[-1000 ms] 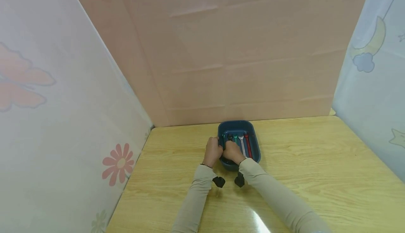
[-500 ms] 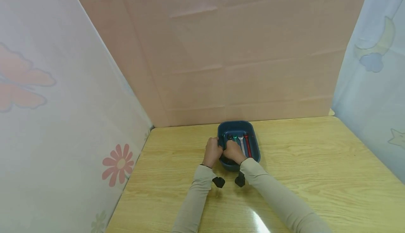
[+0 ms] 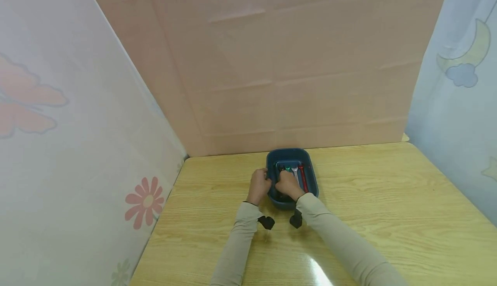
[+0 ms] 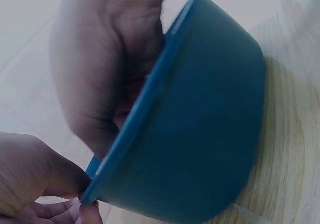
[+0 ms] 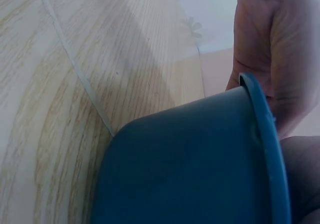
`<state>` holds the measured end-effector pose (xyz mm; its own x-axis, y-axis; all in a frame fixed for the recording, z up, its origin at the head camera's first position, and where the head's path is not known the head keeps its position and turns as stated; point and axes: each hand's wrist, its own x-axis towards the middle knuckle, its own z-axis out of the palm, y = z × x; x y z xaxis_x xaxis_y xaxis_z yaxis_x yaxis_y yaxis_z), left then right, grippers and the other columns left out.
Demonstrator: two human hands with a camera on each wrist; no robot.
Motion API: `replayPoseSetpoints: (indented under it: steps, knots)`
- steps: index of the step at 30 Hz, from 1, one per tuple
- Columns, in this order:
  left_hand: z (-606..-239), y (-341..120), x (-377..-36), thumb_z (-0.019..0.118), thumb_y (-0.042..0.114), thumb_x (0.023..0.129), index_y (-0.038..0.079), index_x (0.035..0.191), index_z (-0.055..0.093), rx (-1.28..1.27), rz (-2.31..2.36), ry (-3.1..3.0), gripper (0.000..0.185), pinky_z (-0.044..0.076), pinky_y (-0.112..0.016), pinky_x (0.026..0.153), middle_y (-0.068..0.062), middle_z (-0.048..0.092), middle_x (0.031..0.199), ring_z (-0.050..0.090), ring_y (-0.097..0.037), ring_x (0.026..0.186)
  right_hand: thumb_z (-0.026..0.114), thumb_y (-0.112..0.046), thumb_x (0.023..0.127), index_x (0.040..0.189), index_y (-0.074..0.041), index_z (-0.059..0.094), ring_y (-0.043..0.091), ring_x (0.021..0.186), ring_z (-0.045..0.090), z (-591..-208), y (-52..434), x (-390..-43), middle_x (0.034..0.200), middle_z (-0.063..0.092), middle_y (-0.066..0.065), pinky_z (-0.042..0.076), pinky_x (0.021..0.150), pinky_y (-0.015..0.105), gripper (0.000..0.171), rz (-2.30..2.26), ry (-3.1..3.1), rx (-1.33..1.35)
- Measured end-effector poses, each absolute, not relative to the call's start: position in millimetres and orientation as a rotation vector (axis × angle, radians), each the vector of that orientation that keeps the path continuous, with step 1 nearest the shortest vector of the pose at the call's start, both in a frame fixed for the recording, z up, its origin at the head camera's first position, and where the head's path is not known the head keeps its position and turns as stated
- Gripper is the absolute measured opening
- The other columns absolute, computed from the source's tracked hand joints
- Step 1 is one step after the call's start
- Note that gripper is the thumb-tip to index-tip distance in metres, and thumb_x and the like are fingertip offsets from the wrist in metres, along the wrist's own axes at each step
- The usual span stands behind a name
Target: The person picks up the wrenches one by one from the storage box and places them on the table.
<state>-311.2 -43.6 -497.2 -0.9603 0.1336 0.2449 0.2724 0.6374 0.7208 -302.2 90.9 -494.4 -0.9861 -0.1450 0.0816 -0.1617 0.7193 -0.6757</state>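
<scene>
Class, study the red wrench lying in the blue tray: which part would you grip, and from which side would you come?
Probably the far end of the red wrench, from above. It lies flat along the blue tray by the right wall, and the right hand crowds the near end.

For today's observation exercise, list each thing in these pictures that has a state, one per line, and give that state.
blue tub: upright on the table, open-topped, tools inside.
red-handled tool: lying lengthwise in the tub.
white-handled tool: lying beside the red one.
left hand: fingers curled over the tub's left rim.
right hand: reaching into the tub; its grip is hidden.
wooden table: bearing the tub.
</scene>
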Motion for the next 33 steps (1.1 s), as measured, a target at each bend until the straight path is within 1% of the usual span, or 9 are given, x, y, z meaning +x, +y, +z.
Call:
replayPoseSetpoints:
  steps: [1,3,5,9,15,20,24,28,33]
  knots:
    - [-498,-44,-312,0.061,-0.013,0.079,-0.016,0.119,0.064,-0.333,-1.26,-2.685,0.04,0.038,-0.025,0.05,-0.008,0.058,0.071,0.043,-0.011,0.056,0.059,0.007,0.071,0.054,-0.013,0.042,0.014,0.044,0.043,-494,91,-302,0.05,0.042,-0.001,0.033,0.045,0.026,0.031,1.148,-2.893,0.255]
    - [-499,-46,-312,0.063,-0.011,0.081,-0.014,0.122,0.063,-0.314,-1.331,-2.687,0.041,0.038,-0.024,0.05,-0.004,0.055,0.067,0.045,-0.01,0.055,0.059,0.007,0.072,0.053,-0.014,0.041,0.012,0.041,0.043,-495,92,-302,0.047,0.04,-0.003,0.033,0.044,0.026,0.033,1.161,-2.9,0.244]
    - [-500,-49,-312,0.068,-0.009,0.082,-0.012,0.123,0.063,-0.3,-1.38,-2.686,0.041,0.046,-0.025,0.054,-0.005,0.061,0.074,0.054,-0.011,0.063,0.059,0.007,0.072,0.052,-0.015,0.039,0.012,0.04,0.043,-494,93,-303,0.046,0.038,-0.004,0.033,0.044,0.025,0.036,1.167,-2.912,0.23]
    - [-499,-55,-312,0.068,-0.005,0.084,-0.008,0.128,0.062,-0.222,-1.678,-2.655,0.045,0.053,-0.03,0.062,-0.014,0.066,0.087,0.061,-0.017,0.071,0.059,0.006,0.074,0.051,-0.015,0.039,0.011,0.039,0.043,-493,94,-302,0.045,0.036,-0.005,0.033,0.043,0.025,0.037,1.169,-2.922,0.219]
    - [-500,-64,-314,0.059,-0.005,0.083,-0.003,0.14,0.054,-0.125,-2.087,-2.553,0.057,0.055,-0.034,0.065,-0.013,0.066,0.092,0.061,-0.015,0.071,0.059,0.006,0.075,0.05,-0.014,0.042,0.011,0.036,0.047,-490,95,-301,0.043,0.043,-0.003,0.036,0.041,0.024,0.036,1.198,-2.918,0.194]
    - [-498,-67,-313,0.06,-0.007,0.083,-0.002,0.146,0.046,-0.146,-2.139,-2.549,0.065,0.056,-0.04,0.069,-0.013,0.062,0.095,0.061,-0.015,0.071,0.059,0.005,0.075,0.049,-0.015,0.041,0.01,0.034,0.049,-489,97,-301,0.043,0.046,-0.002,0.035,0.039,0.023,0.037,1.198,-2.931,0.158]
    - [-498,-68,-313,0.06,-0.009,0.083,-0.002,0.145,0.048,-0.147,-2.158,-2.546,0.063,0.057,-0.044,0.073,-0.01,0.059,0.092,0.06,-0.015,0.071,0.06,0.003,0.075,0.048,-0.015,0.041,0.01,0.034,0.049,-489,98,-302,0.042,0.046,-0.002,0.034,0.038,0.022,0.038,1.193,-2.942,0.143]
    - [-498,-69,-315,0.06,-0.01,0.083,-0.003,0.143,0.051,-0.176,-2.178,-2.534,0.061,0.057,-0.044,0.071,-0.011,0.059,0.091,0.06,-0.015,0.07,0.06,0.003,0.074,0.047,-0.017,0.039,0.008,0.034,0.047,-489,100,-303,0.041,0.043,-0.005,0.033,0.038,0.022,0.039,1.175,-2.926,0.172]
    - [-499,-69,-315,0.059,-0.01,0.084,-0.002,0.143,0.052,-0.19,-2.215,-2.524,0.06,0.056,-0.045,0.072,-0.016,0.061,0.094,0.06,-0.015,0.07,0.058,0.003,0.07,0.047,-0.018,0.036,0.006,0.033,0.042,-492,104,-304,0.042,0.033,-0.009,0.031,0.038,0.021,0.039,1.215,-2.872,0.238]
